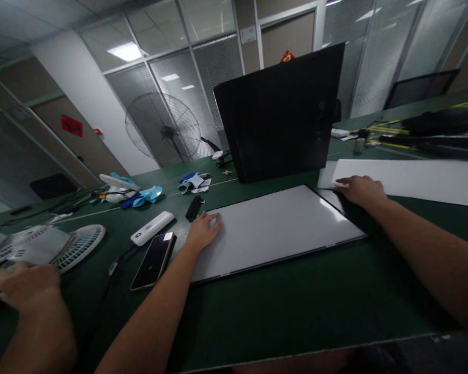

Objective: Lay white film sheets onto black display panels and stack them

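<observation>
On the green worktop [296,311], a black screen [284,119] stands behind a flat white panel [273,228], its long axis running left to right, roughly parallel to the front edge, with a broad green strip between. White sheets [429,179] lie past its right end; the right hand [359,190] touches them, its grip unclear. The left hand [202,232], fingers slightly spread, rests on the panel's left end, near a phone [153,261].

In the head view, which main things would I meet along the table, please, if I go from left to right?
Another person's hand → phone → left hand → flat white panel → right hand → long white sheet.
</observation>
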Motion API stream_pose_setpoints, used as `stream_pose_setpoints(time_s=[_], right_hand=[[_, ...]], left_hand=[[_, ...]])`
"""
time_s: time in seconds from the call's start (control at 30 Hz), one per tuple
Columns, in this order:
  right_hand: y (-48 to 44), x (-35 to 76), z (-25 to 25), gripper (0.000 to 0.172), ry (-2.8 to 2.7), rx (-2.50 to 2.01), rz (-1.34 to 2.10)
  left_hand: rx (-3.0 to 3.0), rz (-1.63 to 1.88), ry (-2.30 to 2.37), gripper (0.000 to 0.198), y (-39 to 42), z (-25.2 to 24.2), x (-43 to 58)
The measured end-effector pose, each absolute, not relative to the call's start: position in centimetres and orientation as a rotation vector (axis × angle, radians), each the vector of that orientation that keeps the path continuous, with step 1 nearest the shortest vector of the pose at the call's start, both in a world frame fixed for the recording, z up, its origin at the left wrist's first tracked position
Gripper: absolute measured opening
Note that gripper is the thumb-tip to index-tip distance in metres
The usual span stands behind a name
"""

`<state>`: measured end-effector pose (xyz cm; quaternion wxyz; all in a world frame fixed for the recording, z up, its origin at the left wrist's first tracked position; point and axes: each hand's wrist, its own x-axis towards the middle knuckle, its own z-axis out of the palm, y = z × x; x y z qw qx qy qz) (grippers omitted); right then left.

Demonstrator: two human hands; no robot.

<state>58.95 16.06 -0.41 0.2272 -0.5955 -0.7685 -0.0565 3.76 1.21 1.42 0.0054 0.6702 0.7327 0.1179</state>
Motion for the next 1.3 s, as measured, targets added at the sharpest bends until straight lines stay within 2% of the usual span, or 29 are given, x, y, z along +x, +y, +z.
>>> stream_pose_setpoints(time_s=[0.3,0.47,0.6,0.8,0.9,0.97,1.03,1.2,1.3], right_hand=[[14.8,57.0,1.7,0.082,-1.985,-1.764,-0.219],[15.3,56.2,0.2,0.088,-2.038,-1.713,-0.150],[15.7,57.3,-0.8,0.083,-2.045,-1.778,-0.092],[16.0,58.6,-0.6,0.085,-1.959,-1.908,-0.134],[15.8,58.3,-0.4,0.094,-1.860,-2.021,-0.151],[15.6,58.0,-0.1,0.105,-1.793,-2.155,-0.094],[15.4,57.7,0.3,0.108,-1.765,-2.246,-0.010],[15.5,57.9,0.1,0.100,-1.743,-2.232,-0.009],[16.2,58.9,-1.0,0.091,-1.744,-2.008,-0.146]], left_hand=[[2.134,0.362,2.276,0.049,1.3,1.2,3.6],[2.128,0.351,2.282,0.049,1.3,1.1,3.7],[2.130,0.337,2.285,0.050,1.2,1.2,3.8],[2.155,0.334,2.272,0.051,1.1,1.2,3.8],[2.162,0.336,2.266,0.050,1.1,1.2,3.8],[2.165,0.338,2.262,0.050,1.1,1.1,3.8],[2.165,0.340,2.262,0.051,1.1,1.1,3.8],[2.167,0.360,2.257,0.048,1.1,1.1,3.7],[2.170,0.375,2.256,0.047,1.2,0.9,3.7]])
